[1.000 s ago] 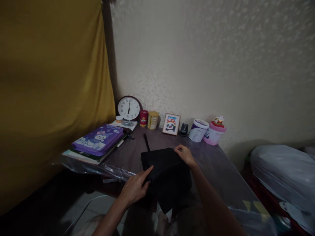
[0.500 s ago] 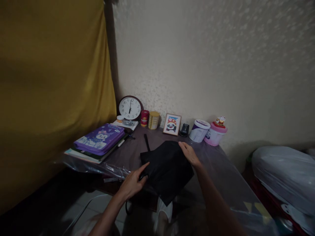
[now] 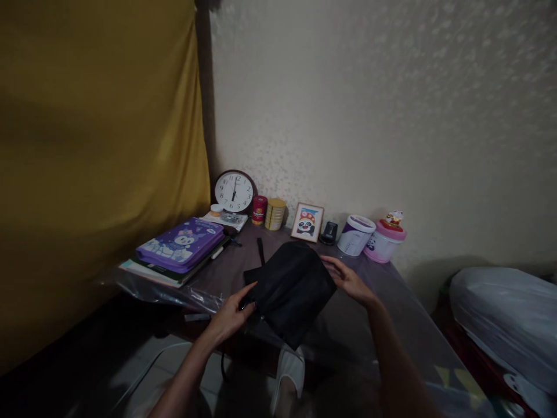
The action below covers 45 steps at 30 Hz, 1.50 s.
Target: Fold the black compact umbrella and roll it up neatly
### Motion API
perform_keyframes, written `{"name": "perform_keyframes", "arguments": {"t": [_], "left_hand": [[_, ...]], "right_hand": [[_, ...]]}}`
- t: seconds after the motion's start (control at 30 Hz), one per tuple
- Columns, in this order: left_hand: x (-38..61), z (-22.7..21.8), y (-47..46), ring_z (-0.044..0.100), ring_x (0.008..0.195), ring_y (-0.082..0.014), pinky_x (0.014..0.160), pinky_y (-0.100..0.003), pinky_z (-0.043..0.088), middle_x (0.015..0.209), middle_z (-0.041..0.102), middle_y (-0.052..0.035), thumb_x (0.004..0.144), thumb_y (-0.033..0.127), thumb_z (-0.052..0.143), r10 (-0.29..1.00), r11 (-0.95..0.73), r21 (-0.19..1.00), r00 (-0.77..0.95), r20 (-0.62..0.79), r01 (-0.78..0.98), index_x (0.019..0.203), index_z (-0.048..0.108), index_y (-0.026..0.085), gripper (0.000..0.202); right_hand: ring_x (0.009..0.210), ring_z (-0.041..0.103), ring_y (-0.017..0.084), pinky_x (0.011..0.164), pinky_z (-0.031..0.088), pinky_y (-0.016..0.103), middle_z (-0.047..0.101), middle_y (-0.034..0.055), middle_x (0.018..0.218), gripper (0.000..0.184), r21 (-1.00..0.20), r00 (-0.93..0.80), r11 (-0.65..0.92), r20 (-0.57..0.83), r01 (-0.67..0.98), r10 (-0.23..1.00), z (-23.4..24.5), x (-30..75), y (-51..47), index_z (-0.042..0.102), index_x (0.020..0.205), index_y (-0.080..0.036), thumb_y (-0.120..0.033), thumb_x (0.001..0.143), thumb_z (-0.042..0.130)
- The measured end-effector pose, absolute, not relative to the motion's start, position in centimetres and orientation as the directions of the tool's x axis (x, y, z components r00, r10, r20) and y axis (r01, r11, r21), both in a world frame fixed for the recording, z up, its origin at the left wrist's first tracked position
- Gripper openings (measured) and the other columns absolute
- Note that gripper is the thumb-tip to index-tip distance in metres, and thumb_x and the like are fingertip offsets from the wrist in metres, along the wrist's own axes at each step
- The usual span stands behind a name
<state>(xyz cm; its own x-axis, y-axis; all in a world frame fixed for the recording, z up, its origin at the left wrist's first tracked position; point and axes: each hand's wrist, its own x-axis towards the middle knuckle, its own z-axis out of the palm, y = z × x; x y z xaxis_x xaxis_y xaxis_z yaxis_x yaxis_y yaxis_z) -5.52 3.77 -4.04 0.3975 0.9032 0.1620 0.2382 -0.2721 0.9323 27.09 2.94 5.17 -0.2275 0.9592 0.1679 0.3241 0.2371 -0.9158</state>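
Hands apart. Left hand (image 3: 228, 318) grips the left side of a black cloth bundle (image 3: 293, 290) over the tabletop's (image 3: 407, 316) near edge; right hand (image 3: 351, 283) at its right side, grip unclear. Cloth looks only partly gathered, lower corner loose. Purple case (image 3: 185, 241) toward near-left corner. Clock (image 3: 235, 191), picture frame (image 3: 307, 222), white tub (image 3: 355, 237) along far edge. Yellow curtain (image 3: 108, 145) left; pale wall (image 3: 348, 116) behind; dim light.

A mustard-yellow curtain (image 3: 100, 145) hangs in soft folds on the left, with a narrow dark strip (image 3: 205, 87) beside its edge. The pale wall (image 3: 348, 104) carries a faint speckled pattern. Against it stands a brownish table (image 3: 418, 337) under a clear plastic cover (image 3: 161, 292). Light-coloured floor tiles (image 3: 163, 366) show below. The light is dim, and the lower left corner is nearly black.
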Motion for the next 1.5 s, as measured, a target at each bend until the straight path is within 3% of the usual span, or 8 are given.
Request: {"name": "perform_keyframes", "arguments": {"t": [0.23, 0.37, 0.5, 0.63, 0.8, 0.97, 1.23, 1.5], "left_hand": [[-5.7, -4.4, 4.2, 0.050, 0.112, -0.0199, 0.097, -0.033, 0.037, 0.122, 0.054, -0.0042, 0.074, 0.032, 0.050, 0.916, -0.243, 0.953, 0.366, 0.165, 0.178, 0.126, 0.043, 0.014, 0.056], [-5.7, -4.2, 4.2, 0.049, 0.112, -0.0195, 0.098, -0.033, 0.036, 0.123, 0.054, -0.0040, 0.074, 0.032, 0.050, 0.916, -0.243, 0.953, 0.365, 0.164, 0.180, 0.125, 0.044, 0.014, 0.055], [-5.6, -4.2, 4.1, 0.051, 0.110, -0.0197, 0.097, -0.033, 0.037, 0.123, 0.054, -0.0047, 0.074, 0.031, 0.050, 0.912, -0.223, 0.961, 0.382, 0.146, 0.166, 0.126, 0.042, 0.014, 0.056], [-5.6, -4.2, 4.0, 0.050, 0.111, -0.0202, 0.097, -0.033, 0.037, 0.123, 0.054, -0.0051, 0.073, 0.031, 0.051, 0.917, -0.212, 0.963, 0.376, 0.136, 0.169, 0.126, 0.043, 0.014, 0.056], [-5.7, -3.9, 3.9, 0.052, 0.108, -0.0225, 0.094, -0.035, 0.039, 0.120, 0.056, -0.0062, 0.072, 0.032, 0.054, 0.922, -0.206, 0.967, 0.362, 0.140, 0.151, 0.124, 0.046, 0.014, 0.056], [-5.7, -4.0, 4.1, 0.050, 0.111, -0.0210, 0.097, -0.034, 0.037, 0.122, 0.054, -0.0054, 0.074, 0.033, 0.052, 0.916, -0.214, 0.965, 0.374, 0.145, 0.151, 0.125, 0.044, 0.014, 0.055], [-5.1, -3.6, 3.4, 0.049, 0.112, -0.0200, 0.096, -0.032, 0.036, 0.123, 0.054, -0.0029, 0.073, 0.028, 0.050, 0.902, -0.248, 0.927, 0.416, 0.115, 0.282, 0.127, 0.042, 0.019, 0.055], [-4.7, -3.6, 2.8, 0.056, 0.101, -0.0189, 0.086, -0.028, 0.042, 0.113, 0.061, -0.0032, 0.073, 0.026, 0.050, 0.884, -0.304, 0.875, 0.453, 0.112, 0.377, 0.126, 0.043, 0.022, 0.053]], "right_hand": [[0.125, 0.035, 0.021, 0.103, 0.029, 0.039, 0.035, 0.0056, 0.137, 0.063, -0.876, -0.312, 0.316, 0.206, 0.363, 0.928, 4.8, 27.4, 2.9, 0.040, 0.125, -0.029, -0.028, 0.068, 0.066], [0.128, 0.029, 0.022, 0.103, 0.029, 0.038, 0.030, 0.0040, 0.140, 0.043, -0.832, -0.263, 0.361, 0.269, 0.421, 0.927, 5.0, 27.3, 3.2, 0.054, 0.111, -0.028, -0.033, 0.069, 0.065], [0.124, 0.036, 0.023, 0.102, 0.030, 0.039, 0.032, 0.0048, 0.138, 0.024, -0.782, -0.261, 0.407, 0.318, 0.472, 0.912, 5.3, 27.0, 3.3, 0.063, 0.095, -0.025, -0.035, 0.073, 0.061], [0.127, 0.030, 0.022, 0.103, 0.029, 0.039, 0.029, 0.0032, 0.140, 0.040, -0.760, -0.261, 0.434, 0.348, 0.484, 0.900, 6.0, 26.3, 3.1, 0.055, 0.112, -0.030, -0.033, 0.072, 0.062], [0.124, 0.035, 0.024, 0.103, 0.027, 0.043, 0.033, 0.0021, 0.137, 0.017, -0.739, -0.311, 0.456, 0.339, 0.496, 0.888, 6.5, 25.7, 3.0, 0.066, 0.085, -0.025, -0.033, 0.071, 0.062], [0.125, 0.035, 0.023, 0.104, 0.026, 0.042, 0.037, 0.0018, 0.136, 0.011, -0.745, -0.259, 0.456, 0.375, 0.486, 0.890, 7.1, 25.9, 2.4, 0.065, 0.075, -0.023, -0.033, 0.072, 0.061], [0.115, 0.046, 0.022, 0.101, 0.030, 0.042, 0.060, 0.0048, 0.112, 0.020, -0.782, -0.199, 0.433, 0.386, 0.448, 0.901, 7.9, 24.3, 2.4, 0.063, 0.084, -0.023, -0.038, 0.078, 0.052], [0.107, 0.051, 0.019, 0.096, 0.034, 0.034, 0.059, 0.0043, 0.112, 0.025, -0.763, -0.102, 0.372, 0.378, 0.529, 0.920, 6.4, 23.2, 4.3, 0.062, 0.089, -0.021, -0.038, 0.080, 0.048]]}}
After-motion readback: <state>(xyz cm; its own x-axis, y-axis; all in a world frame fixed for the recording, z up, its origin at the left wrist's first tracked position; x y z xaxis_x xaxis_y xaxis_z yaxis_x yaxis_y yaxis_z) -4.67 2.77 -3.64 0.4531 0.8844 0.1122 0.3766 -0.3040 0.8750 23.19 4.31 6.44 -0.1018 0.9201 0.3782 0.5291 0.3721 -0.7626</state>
